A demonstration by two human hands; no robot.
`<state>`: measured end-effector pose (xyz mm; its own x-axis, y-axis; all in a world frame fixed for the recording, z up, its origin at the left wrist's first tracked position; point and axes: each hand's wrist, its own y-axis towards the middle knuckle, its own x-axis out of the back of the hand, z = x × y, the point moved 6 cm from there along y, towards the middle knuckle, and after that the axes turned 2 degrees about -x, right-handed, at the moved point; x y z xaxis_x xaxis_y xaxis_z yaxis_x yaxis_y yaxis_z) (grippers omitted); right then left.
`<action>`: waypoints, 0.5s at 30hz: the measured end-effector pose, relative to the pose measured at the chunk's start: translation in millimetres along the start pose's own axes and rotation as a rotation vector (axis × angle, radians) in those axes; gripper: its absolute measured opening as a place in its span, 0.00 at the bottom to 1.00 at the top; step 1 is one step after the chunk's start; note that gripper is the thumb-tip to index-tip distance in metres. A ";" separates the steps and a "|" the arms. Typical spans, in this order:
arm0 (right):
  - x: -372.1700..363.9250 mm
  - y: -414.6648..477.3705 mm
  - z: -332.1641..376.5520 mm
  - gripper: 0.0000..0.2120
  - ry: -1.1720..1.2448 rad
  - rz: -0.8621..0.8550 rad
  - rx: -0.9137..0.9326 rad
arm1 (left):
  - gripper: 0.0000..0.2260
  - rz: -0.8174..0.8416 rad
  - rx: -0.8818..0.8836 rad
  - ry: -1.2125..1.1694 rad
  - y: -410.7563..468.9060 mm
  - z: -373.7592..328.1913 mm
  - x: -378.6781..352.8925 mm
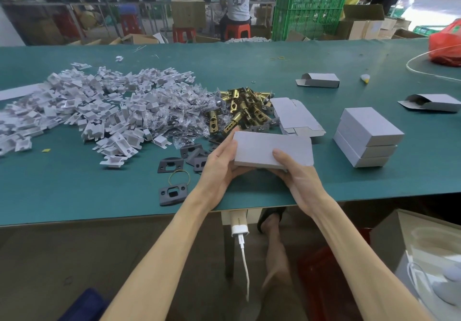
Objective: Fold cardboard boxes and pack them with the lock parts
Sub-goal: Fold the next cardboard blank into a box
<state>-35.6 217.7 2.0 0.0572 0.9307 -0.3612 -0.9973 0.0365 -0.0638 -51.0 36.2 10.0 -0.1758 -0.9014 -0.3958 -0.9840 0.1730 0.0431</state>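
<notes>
Both hands hold a grey cardboard box [269, 147] just above the green table [74, 196] near its front edge. My left hand [219, 168] grips its left end, thumb on top. My right hand [296, 176] grips its near right side, thumb on the lid. Behind it lies a pile of brass latch bolts [239, 111], with a stack of flat unfolded box blanks [294, 118] to the right. Black strike plates [172, 191] lie left of my hands. Three closed boxes [366, 136] are stacked at the right.
A big heap of white plastic inserts [82, 111] and bagged small parts [179, 118] covers the table's left half. Two open-ended boxes [319, 80] [434, 102] lie farther right, a red bag [446, 43] at the far right corner. People work behind the table.
</notes>
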 end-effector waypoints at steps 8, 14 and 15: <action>-3.8 -0.6 -3.6 0.29 -0.112 0.008 -0.012 | 0.20 -0.061 0.002 0.175 1.7 8.2 3.2; -2.4 1.5 -3.6 0.28 -0.093 0.047 -0.032 | 0.20 -0.103 0.015 0.177 3.2 9.2 4.1; -2.1 1.7 -3.8 0.29 -0.100 0.044 -0.029 | 0.20 -0.104 0.014 0.186 3.3 9.2 4.1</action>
<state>-37.2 214.4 -0.9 0.0072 0.9631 -0.2692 -0.9969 -0.0142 -0.0774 -54.7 36.7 0.0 -0.0774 -0.9722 -0.2208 -0.9968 0.0799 -0.0021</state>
